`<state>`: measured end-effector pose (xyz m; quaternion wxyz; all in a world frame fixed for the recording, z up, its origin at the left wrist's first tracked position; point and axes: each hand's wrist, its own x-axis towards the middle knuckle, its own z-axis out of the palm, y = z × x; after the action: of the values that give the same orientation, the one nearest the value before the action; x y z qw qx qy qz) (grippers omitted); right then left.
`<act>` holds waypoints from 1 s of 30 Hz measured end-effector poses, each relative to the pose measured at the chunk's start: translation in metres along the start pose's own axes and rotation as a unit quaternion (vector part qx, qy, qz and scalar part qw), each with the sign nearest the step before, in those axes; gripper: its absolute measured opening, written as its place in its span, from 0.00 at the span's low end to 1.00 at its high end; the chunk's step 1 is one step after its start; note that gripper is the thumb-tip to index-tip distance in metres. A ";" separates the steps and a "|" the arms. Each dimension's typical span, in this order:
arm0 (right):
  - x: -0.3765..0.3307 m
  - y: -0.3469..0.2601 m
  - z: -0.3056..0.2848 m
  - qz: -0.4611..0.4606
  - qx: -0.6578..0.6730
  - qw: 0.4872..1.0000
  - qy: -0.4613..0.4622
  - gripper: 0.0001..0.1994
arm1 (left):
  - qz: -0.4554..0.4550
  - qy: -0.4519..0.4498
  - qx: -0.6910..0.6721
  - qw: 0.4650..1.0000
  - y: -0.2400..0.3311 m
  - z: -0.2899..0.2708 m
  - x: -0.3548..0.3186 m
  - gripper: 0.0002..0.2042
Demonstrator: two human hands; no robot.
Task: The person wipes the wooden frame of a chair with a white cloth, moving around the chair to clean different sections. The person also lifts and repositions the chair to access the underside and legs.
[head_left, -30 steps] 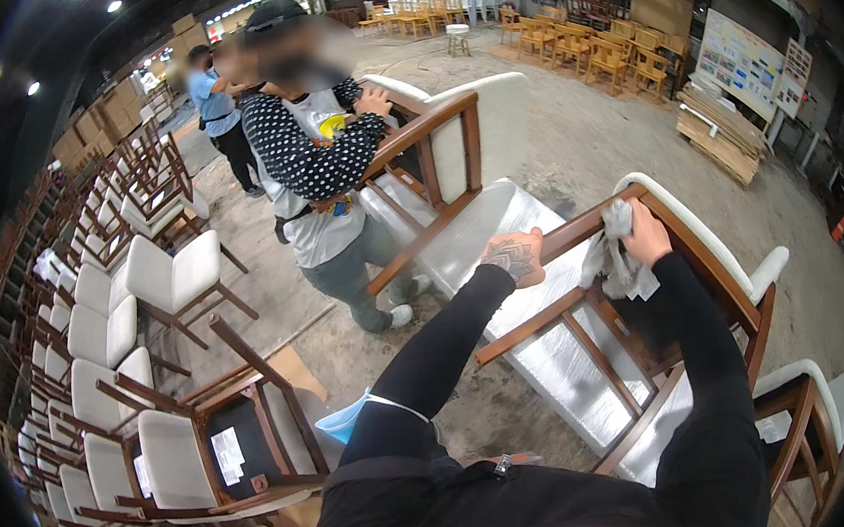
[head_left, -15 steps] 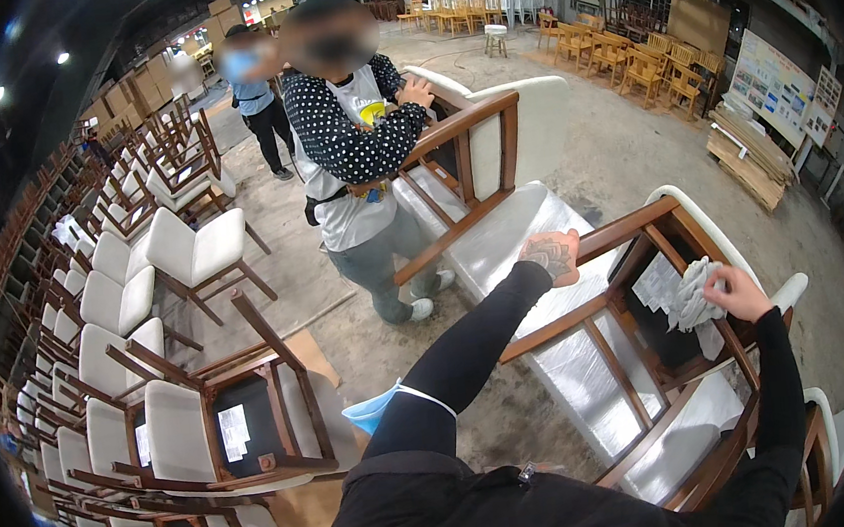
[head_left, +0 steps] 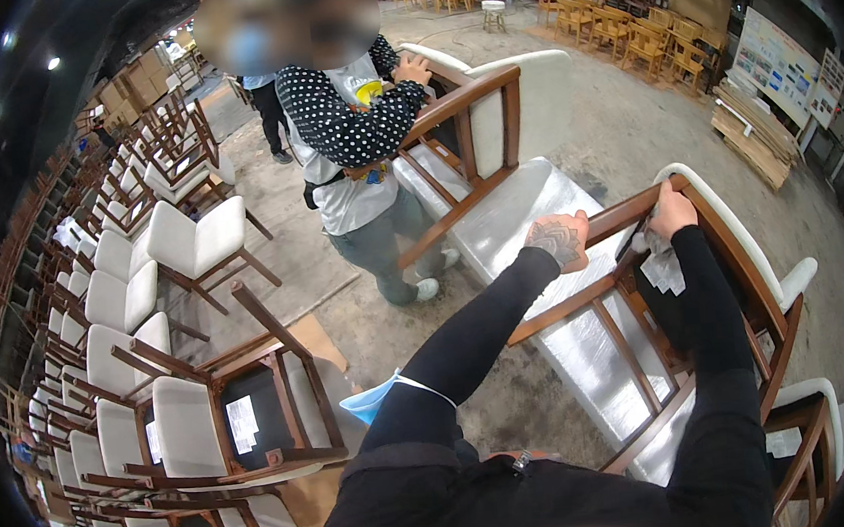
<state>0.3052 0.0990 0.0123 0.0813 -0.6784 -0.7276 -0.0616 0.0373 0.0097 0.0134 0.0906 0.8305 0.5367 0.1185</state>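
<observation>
Centre-right of frame: brown wooden armchair frame w/ white upholstered back (head_left: 731,236), tipped over a long plastic-wrapped pale cushion (head_left: 538,213) that runs from upper centre to lower right. Left hand (head_left: 560,239), tattooed on the back, sits just right of frame centre w/ fingers curled over the chair's top wooden rail; grip closed on the rail. Right hand (head_left: 671,212), right of that, presses a crumpled white cloth (head_left: 661,261) against the same frame near its upper corner; fingers wrapped round cloth, grip closed on it. Both forearms in black sleeves come up from the lower edge. A light-blue face mask (head_left: 369,404) hangs below the left elbow, lower centre.

Upper centre: another person in a black-and-white dotted top (head_left: 344,120) stands w/ hands on a second brown wooden armchair (head_left: 475,128), also lying on the wrapped cushion. Left side of frame: rows of white-seated wooden chairs (head_left: 135,309) stacked & lined up. Top right: yellowish wooden chairs (head_left: 643,38), far off on concrete floor (head_left: 622,136).
</observation>
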 end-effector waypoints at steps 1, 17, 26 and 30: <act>0.003 0.001 0.003 0.000 -0.001 1.000 0.002 0.42 | -0.006 0.006 -0.002 1.000 -0.001 0.000 0.001 0.22; -0.271 0.178 -0.091 -0.014 -0.079 0.981 -0.175 0.43 | -0.024 -0.031 -0.001 0.999 -0.007 0.008 0.016 0.23; -0.110 0.052 -0.032 -0.034 0.028 0.999 0.021 0.25 | -0.002 0.000 0.067 0.998 -0.001 0.008 0.013 0.22; -0.052 -0.006 -0.017 0.003 -0.020 0.999 0.038 0.34 | -0.021 -0.009 0.037 0.999 0.004 0.002 0.012 0.23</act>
<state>0.3032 0.0446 0.0183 0.0957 -0.6794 -0.7204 -0.1014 0.0464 0.0189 0.0140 0.0669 0.8230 0.5571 0.0892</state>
